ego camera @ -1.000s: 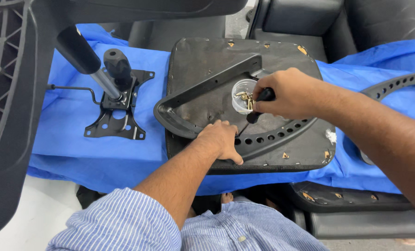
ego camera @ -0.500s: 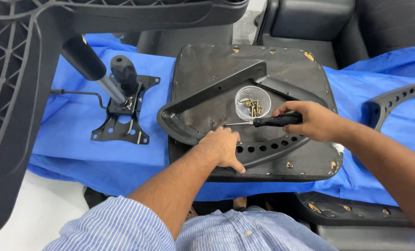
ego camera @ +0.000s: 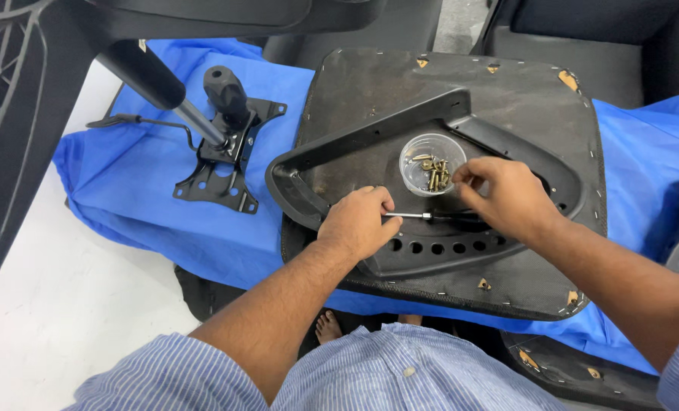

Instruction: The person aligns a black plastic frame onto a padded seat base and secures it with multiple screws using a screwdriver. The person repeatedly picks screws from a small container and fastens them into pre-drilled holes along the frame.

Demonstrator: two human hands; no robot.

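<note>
Your left hand rests on the upturned black chair seat, fingers curled at the metal shaft of a screwdriver lying across the seat's black plastic frame. Your right hand hovers over the screwdriver's handle, fingertips pinched just beside a clear plastic cup of brass-coloured screws. To the left, a chair tilt mechanism lies on the blue cloth.

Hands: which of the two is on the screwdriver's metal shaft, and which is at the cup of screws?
The left hand grips the screwdriver by its metal shaft. The right hand has its fingertips at the rim of the clear cup of screws, above the black handle.
</note>
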